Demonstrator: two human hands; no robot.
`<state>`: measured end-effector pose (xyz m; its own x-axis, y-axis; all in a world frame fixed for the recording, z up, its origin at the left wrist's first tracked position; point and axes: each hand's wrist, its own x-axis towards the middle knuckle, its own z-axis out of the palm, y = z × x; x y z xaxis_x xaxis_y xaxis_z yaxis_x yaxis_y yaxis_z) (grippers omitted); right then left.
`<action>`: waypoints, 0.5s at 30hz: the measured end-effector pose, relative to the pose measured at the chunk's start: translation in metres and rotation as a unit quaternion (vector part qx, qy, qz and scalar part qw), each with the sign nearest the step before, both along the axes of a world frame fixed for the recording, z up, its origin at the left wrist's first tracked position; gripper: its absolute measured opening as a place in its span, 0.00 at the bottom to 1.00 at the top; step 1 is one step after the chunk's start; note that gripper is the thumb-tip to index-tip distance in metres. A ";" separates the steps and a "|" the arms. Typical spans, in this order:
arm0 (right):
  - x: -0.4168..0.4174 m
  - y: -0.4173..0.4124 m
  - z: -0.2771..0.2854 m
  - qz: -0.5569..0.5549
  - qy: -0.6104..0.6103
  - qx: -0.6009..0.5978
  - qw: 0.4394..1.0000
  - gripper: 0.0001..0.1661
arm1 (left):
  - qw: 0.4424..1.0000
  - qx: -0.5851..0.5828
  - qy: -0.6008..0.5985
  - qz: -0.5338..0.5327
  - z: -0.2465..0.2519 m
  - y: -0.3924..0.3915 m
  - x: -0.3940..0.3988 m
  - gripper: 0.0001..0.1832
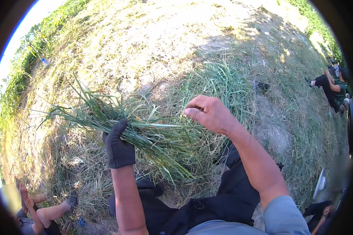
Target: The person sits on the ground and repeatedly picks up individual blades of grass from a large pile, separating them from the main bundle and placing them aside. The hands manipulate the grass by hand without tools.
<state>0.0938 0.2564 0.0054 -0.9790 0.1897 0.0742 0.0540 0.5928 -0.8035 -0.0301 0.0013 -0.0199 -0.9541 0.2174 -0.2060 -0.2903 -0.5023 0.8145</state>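
Observation:
My left hand (pixel 119 148), in a dark glove, grips a loose bundle of long green grass (pixel 153 132) about its middle. The stalks lie roughly crosswise before me, with leafy ends fanning out to the left and stems spreading to the right. Bare and without a glove, my right hand (pixel 213 114) is raised just off the right-hand ends of the stalks. Its fingers are curled in and the thumb presses towards the index finger. Whether a thin strand is pinched there is too small to tell. Behind that hand lies a heap of cut green grass (pixel 223 83).
Cut, dry grass (pixel 85 155) covers the ground around my dark-trousered legs (pixel 194 210). People sit at the right (pixel 336 91), lower left (pixel 51 214) and lower right (pixel 319 213). A dark object (pixel 263 86) lies beyond the heap, and a white object (pixel 320 183) at right.

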 end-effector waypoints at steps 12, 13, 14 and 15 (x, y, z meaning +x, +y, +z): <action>-0.019 0.011 -0.018 -0.100 0.014 0.225 0.969 0.11 | 1.000 -0.005 0.004 -0.015 -0.006 0.004 0.000 0.10; -0.018 0.023 -0.017 -0.151 0.031 0.239 0.959 0.12 | 1.000 0.001 0.007 -0.012 -0.007 -0.004 -0.004 0.09; -0.017 0.035 -0.019 -0.198 0.012 0.231 0.952 0.12 | 1.000 -0.007 0.002 -0.022 -0.008 -0.015 -0.007 0.08; -0.015 0.051 -0.018 -0.249 -0.008 0.229 0.941 0.13 | 1.000 0.000 -0.006 -0.013 -0.007 -0.016 -0.010 0.08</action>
<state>0.0785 0.3074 -0.0131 -0.7794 0.5761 0.2463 0.4255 0.7752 -0.4669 -0.0401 -0.0148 -0.0274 -0.9458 0.2412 -0.2176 -0.3128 -0.4948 0.8108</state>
